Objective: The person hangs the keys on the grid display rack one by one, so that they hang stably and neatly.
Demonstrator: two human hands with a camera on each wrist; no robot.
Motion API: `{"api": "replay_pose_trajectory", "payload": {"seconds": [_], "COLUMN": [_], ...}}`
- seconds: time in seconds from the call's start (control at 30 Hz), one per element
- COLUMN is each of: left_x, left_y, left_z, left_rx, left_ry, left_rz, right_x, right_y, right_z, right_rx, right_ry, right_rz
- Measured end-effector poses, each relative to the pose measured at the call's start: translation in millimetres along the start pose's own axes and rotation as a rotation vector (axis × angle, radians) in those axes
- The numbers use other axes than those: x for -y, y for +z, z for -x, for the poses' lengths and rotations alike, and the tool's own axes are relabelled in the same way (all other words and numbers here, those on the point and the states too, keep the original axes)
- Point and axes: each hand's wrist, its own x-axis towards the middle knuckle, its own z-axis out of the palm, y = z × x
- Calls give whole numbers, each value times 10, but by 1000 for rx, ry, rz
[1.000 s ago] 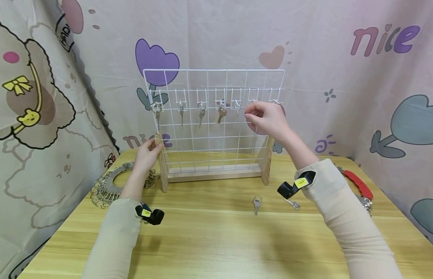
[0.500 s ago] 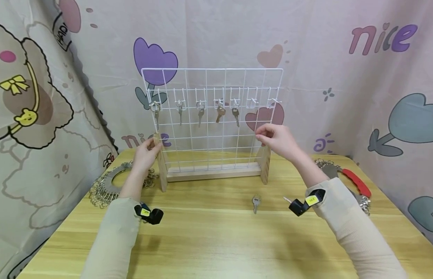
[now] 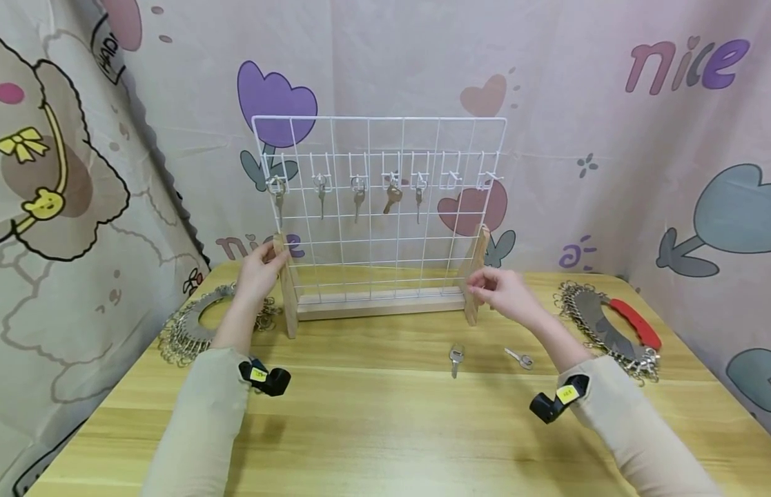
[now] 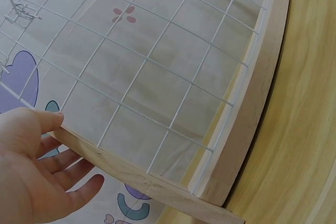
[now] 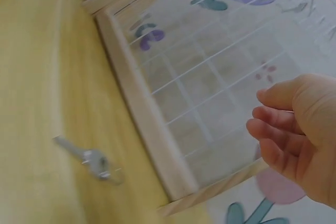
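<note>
My head view is backed by a soft, creased cloth [image 3: 385,41] printed with tulips and hearts, above a smooth table [image 3: 385,428] of yellowish wood grain. At the centre stands the rack [image 3: 382,307], white wire grid in plain blocky wood. Between eight and nine o'clock I see the left bunch [image 3: 195,323], metal rings fringing a curved grey plate; between three and four, the right bunch [image 3: 593,316] carries a curved red grip [image 3: 636,323]. At nine, the left hand [image 3: 257,271] pinches the left post [image 3: 288,297]. Past three, the right hand [image 3: 500,293] bends loosely, thumb and fingertips apart; whether it touches the right post [image 3: 478,255] I can't tell. From ten to one, five slim metal hanging keys [image 3: 393,197] dangle by rings from white hooks [image 3: 452,179]. Two keys lie flat on the table: the five-o'clock key [image 3: 456,359] and the four-o'clock key [image 3: 520,359]. Since a second ago, the right hand has dropped from hook height and the left hand has stayed put
</note>
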Motion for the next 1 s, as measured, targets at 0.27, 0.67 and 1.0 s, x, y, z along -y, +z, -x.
{"api": "replay_pose_trajectory", "payload": {"seconds": [0.27,0.67,1.0], "left_x": [-12,-21,-22], "left_y": [2,3,8], "left_z": [3,19,22], "left_rx": [3,-3,-7], "left_ry": [-7,-5,-6], "left_rz": [-13,-7,-7], "right_x": [-274,-537,-594], "right_y": [225,467,591], "right_z": [168,313,353], "right_rx": [137,250,242], "right_ry": [-6,16,44], "right_rz": [-24,-12,-30]}}
